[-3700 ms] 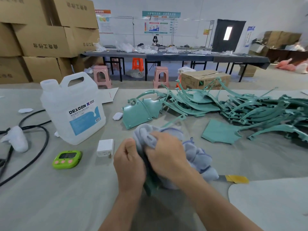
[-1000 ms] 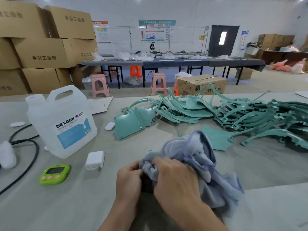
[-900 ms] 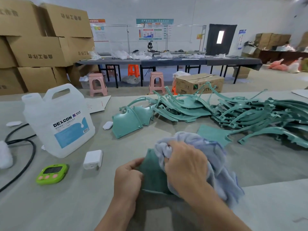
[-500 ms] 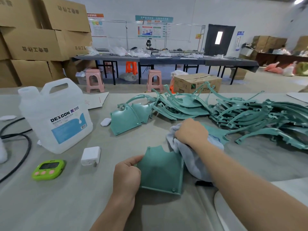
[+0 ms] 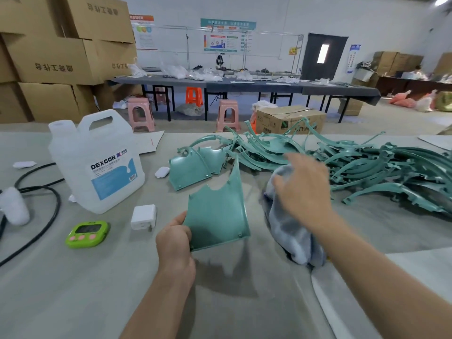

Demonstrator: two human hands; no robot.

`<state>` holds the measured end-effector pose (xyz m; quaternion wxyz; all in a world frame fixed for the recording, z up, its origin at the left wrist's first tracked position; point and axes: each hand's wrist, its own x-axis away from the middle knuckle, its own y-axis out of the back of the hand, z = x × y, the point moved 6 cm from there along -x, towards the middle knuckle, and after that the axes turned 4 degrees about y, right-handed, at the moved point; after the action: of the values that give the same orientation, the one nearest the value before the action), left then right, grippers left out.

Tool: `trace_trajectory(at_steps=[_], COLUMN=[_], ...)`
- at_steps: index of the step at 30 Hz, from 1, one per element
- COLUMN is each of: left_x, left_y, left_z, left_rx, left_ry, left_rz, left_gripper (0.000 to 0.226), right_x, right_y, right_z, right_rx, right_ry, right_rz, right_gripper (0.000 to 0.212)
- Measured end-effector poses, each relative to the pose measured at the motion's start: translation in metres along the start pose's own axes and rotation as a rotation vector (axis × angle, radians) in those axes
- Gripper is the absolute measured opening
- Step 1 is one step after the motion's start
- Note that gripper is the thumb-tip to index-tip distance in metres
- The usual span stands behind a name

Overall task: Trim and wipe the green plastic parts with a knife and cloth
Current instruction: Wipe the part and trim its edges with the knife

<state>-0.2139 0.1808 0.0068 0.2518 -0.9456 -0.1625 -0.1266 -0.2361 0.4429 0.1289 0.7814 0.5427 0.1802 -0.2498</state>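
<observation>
Panel (image 5: 217, 211) of green plastic is in my left hand (image 5: 175, 243) — thumb on its front face, fingers curled behind, pinching the lower left corner. It is raised off the bench (image 5: 73, 289) and tilted, notched edge uppermost, above the middle of the bench and nearer the near edge than the far one.

My right hand (image 5: 303, 189) is over the grey-blue cloth (image 5: 291, 228), fingers loosely spread and pointing toward the far edge. They are blurred, and I cannot tell whether the palm touches the fabric. The cloth lies bunched on the bench just right of the panel, apart from it.

Along the far edge, running out to the far right corner, the pile of curved green parts (image 5: 367, 172) lies tangled. At its left end two more flat green panels (image 5: 188, 170) lean one against the other.

On the left half stands a white jug (image 5: 97, 162) with a blue label reading DEXCON. Just beside it toward the near edge is a white plug adapter (image 5: 143, 217), and left of that a lime-green timer (image 5: 86, 233). A black cable (image 5: 49, 216) loops in from the left edge. A pale sheet (image 5: 367, 289) covers the near right corner — my right forearm crosses above it.
</observation>
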Motion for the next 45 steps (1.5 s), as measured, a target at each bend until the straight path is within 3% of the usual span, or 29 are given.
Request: trace_trajectory(at_steps=[1,4,6,9,13,16,20,23,29,35,38,41,42,45], left_x=[0.0,0.0,0.003,0.007,0.029,0.051,0.096,0.14,0.228,0.317,0.365,0.418,0.439,0.497], left_y=[-0.001,-0.004,-0.004,-0.003,-0.011,-0.026,-0.058,-0.091,-0.141,-0.17,-0.181,-0.188,-0.19,-0.185], left_z=[0.0,0.002,0.003,0.0,-0.013,-0.013,0.004,0.018,0.083,0.201,0.257,0.303,0.318,0.351], left_rx=[0.025,0.075,0.0,-0.33,-0.647,-0.66,-0.543,-0.559,-0.497,-0.663,-0.903,-0.982,-0.981,-0.806], left_ry=[-0.005,0.026,0.004,-0.208,-0.522,-0.573,-0.414,-0.29,0.014,0.208,0.107,0.116,0.193,0.673], left_rz=[0.012,0.043,0.054,0.059,0.034,0.071,0.269,0.517,0.989,1.106,1.191,1.245,1.303,1.361], left_gripper=[0.069,0.042,0.018,0.005,0.038,0.046,0.042,0.018,0.031,0.026,0.016,0.017,0.02,0.024], right_x=[0.015,0.065,0.087,0.104,0.114,0.12,0.134,0.158,0.24,0.385,0.472,0.551,0.57,0.614], right_y=[-0.007,-0.045,-0.058,-0.067,-0.052,-0.03,0.006,0.043,0.144,0.217,0.229,0.238,0.244,0.266], right_z=[0.015,0.047,0.055,0.053,0.039,0.019,-0.014,-0.044,-0.114,-0.193,-0.223,-0.248,-0.258,-0.296], right_rx=[-0.187,-0.618,-0.799,-1.068,-1.132,-1.129,-1.143,-1.11,-1.045,-1.197,-1.229,-1.235,-1.236,-1.23], right_ry=[0.004,-0.132,-0.242,-0.437,-0.524,-0.604,-0.717,-0.76,-0.75,-1.026,-1.246,-1.502,-1.55,-1.593], right_rz=[0.083,0.384,0.39,0.412,0.443,0.348,0.19,0.108,-0.092,-0.344,-0.472,-0.627,-0.687,-0.974], right_gripper=[0.025,0.017,0.013,0.022,0.02,0.019,0.032,0.039,0.041,0.021,0.022,0.018,0.017,0.02])
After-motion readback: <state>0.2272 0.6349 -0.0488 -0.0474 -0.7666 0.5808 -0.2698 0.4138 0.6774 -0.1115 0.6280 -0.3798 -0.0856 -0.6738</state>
